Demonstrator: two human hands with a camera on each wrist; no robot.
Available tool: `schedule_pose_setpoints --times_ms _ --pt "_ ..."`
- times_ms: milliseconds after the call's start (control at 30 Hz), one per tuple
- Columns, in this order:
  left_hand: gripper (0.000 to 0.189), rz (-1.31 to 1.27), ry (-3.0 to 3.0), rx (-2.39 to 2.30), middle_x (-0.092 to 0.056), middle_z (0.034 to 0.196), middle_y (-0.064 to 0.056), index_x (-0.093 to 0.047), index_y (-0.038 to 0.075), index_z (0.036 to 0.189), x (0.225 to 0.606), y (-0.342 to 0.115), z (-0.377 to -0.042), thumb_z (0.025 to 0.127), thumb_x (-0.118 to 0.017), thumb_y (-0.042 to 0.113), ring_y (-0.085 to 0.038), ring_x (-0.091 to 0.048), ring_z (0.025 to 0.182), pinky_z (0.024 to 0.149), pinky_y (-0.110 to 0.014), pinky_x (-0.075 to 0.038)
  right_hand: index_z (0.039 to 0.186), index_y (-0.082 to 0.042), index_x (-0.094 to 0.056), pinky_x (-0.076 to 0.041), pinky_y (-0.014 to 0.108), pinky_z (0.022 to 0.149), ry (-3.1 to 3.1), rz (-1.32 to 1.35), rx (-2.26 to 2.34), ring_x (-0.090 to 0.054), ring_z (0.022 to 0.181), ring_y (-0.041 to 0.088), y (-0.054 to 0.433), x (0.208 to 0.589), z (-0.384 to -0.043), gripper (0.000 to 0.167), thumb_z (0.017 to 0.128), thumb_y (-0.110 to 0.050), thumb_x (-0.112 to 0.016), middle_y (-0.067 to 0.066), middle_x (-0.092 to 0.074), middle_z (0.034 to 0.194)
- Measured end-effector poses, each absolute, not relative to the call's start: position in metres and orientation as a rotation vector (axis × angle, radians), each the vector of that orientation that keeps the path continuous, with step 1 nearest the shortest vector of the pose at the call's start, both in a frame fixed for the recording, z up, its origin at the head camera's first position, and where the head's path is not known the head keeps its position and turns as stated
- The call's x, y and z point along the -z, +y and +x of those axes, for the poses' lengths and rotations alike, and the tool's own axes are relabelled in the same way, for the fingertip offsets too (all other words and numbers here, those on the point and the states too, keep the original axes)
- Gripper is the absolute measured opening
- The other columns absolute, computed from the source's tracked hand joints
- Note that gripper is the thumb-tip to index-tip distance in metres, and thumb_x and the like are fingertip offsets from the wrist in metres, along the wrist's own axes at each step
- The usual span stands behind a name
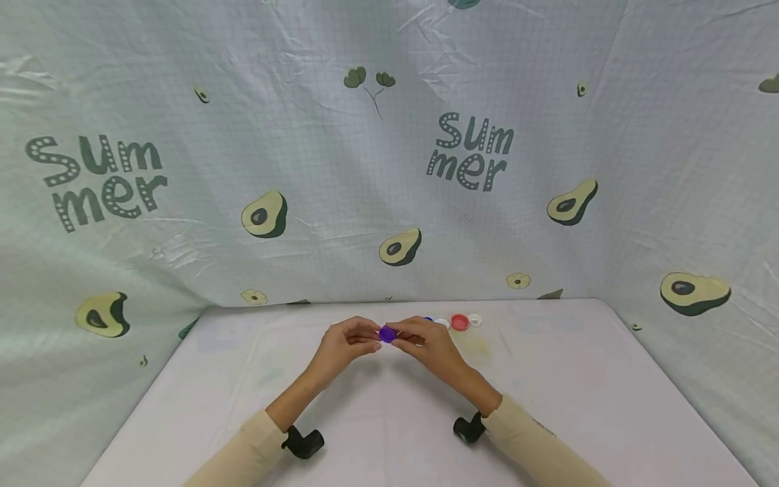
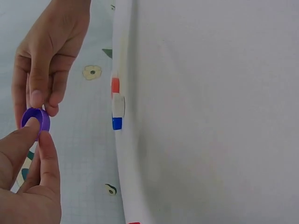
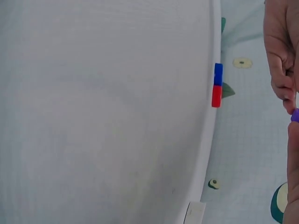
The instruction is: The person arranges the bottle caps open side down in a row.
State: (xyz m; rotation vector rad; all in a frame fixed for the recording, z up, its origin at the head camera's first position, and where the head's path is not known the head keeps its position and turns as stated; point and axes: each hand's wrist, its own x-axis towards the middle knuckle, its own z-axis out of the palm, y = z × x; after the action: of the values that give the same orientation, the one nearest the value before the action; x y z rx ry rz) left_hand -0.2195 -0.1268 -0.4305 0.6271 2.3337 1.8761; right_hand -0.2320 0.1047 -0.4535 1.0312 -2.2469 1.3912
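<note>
A small purple bottle cap (image 1: 387,334) is held up above the white table between both hands. My left hand (image 1: 348,343) pinches it from the left. In the left wrist view, the left thumb reaches into the hollow of the cap (image 2: 44,120), and its fingers lie along the outside. From the other side, my right hand (image 1: 429,343) holds the rim with thumb and fingertips. The right wrist view catches only a sliver of the purple cap (image 3: 295,116) at its right edge, between the two hands.
Near the table's back edge, behind the right hand, lie a red cap (image 1: 460,322), a white cap (image 1: 475,320), another white cap (image 1: 442,323) and a partly hidden blue cap (image 1: 429,318). A printed curtain (image 1: 341,155) hangs behind the table (image 1: 389,433).
</note>
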Motion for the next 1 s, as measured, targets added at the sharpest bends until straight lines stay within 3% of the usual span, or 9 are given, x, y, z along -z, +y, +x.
schedule_pose_setpoints --times_ms 100,267,533,733,1000 --pt "0.036 0.669 2.349 -1.845 -0.069 0.112 -0.024 -0.066 0.001 0.123 0.432 -0.121 -0.222 0.088 -0.077 0.001 -0.022 -0.071 0.096 0.082 -0.026 -0.059 0.123 -0.005 -0.073 -0.060 0.026 0.079 -2.234 1.016 -1.395 -0.074 0.090 0.019 0.111 0.452 -0.232 0.037 0.086 -0.004 -0.079 0.006 -0.073 0.107" --pt "0.041 0.781 2.388 -1.813 -0.066 0.110 -0.029 -0.066 -0.001 0.125 0.434 -0.109 -0.227 0.086 -0.078 -0.001 -0.027 -0.069 0.095 0.083 -0.025 -0.059 0.121 -0.004 -0.073 -0.060 0.025 0.081 -2.262 0.982 -1.405 -0.074 0.090 0.018 0.124 0.450 -0.235 0.037 0.085 -0.003 -0.080 0.007 -0.074 0.107" --pt "0.026 0.797 2.550 -1.682 -0.074 0.102 -0.008 -0.072 0.005 0.111 0.440 -0.084 -0.237 0.087 -0.081 0.010 -0.020 -0.071 0.091 0.083 -0.025 -0.059 0.118 -0.007 -0.074 -0.060 0.025 0.079 -2.473 0.962 -1.466 -0.073 0.088 0.011 0.149 0.446 -0.244 0.031 0.089 -0.017 -0.079 0.002 -0.076 0.101" --pt "0.022 0.787 2.524 -1.557 -0.075 0.098 -0.006 -0.074 0.003 0.106 0.434 -0.068 -0.243 0.088 -0.081 0.014 -0.018 -0.072 0.088 0.079 -0.025 -0.060 0.118 -0.006 -0.074 -0.062 0.033 0.075 -2.678 0.949 -1.478 -0.075 0.082 0.020 0.171 0.441 -0.252 0.031 0.093 -0.025 -0.076 0.001 -0.077 0.097" --pt "0.022 0.714 2.450 -1.399 -0.073 0.093 -0.001 -0.075 0.006 0.103 0.432 -0.052 -0.256 0.086 -0.083 0.017 -0.011 -0.067 0.084 0.079 -0.024 -0.059 0.112 -0.007 -0.078 -0.060 0.026 0.076 -2.799 1.022 -1.338 -0.072 0.086 0.011 0.193 0.440 -0.265 0.026 0.091 -0.023 -0.078 0.003 -0.077 0.102"
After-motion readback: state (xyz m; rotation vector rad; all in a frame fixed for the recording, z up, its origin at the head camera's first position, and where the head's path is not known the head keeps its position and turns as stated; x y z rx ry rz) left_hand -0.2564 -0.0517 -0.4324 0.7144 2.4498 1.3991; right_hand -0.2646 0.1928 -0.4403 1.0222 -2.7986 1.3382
